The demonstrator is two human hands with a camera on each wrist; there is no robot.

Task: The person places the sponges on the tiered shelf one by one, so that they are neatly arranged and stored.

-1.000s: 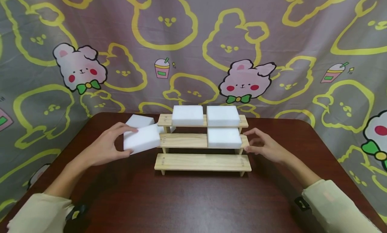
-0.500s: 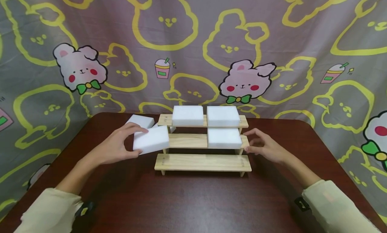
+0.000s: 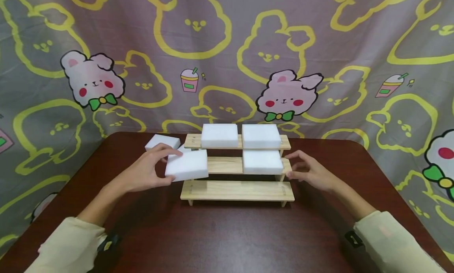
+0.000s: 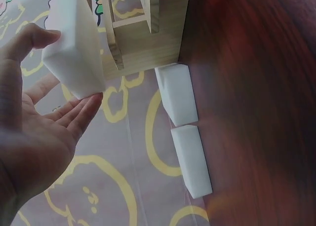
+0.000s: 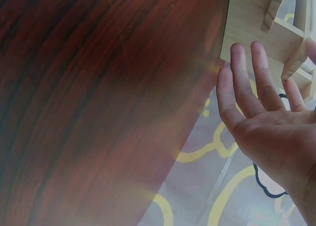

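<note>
One white block (image 3: 186,165) is pinched in the nearer left hand (image 3: 146,170), at that hand's end of the wooden rack (image 3: 237,190); its longer visible side points toward the right hand (image 3: 312,172), whose thumb and forefinger grip the opposite end.

There are six white blocks (image 3: 262,161), two hands (image 3: 146,169), one wooden stand (image 3: 237,190), one table (image 3: 230,233) and one curtain (image 3: 220,72).

Behind the dark reddish-brown table (image 3: 234,237) with its rounded far corners hangs a greyish cloth (image 3: 221,70) printed with yellow animal figures (image 3: 196,25), pink drink cups (image 3: 189,82) and white cartoon rabbits (image 3: 286,95) (some in green bows (image 3: 279,116)).
</note>
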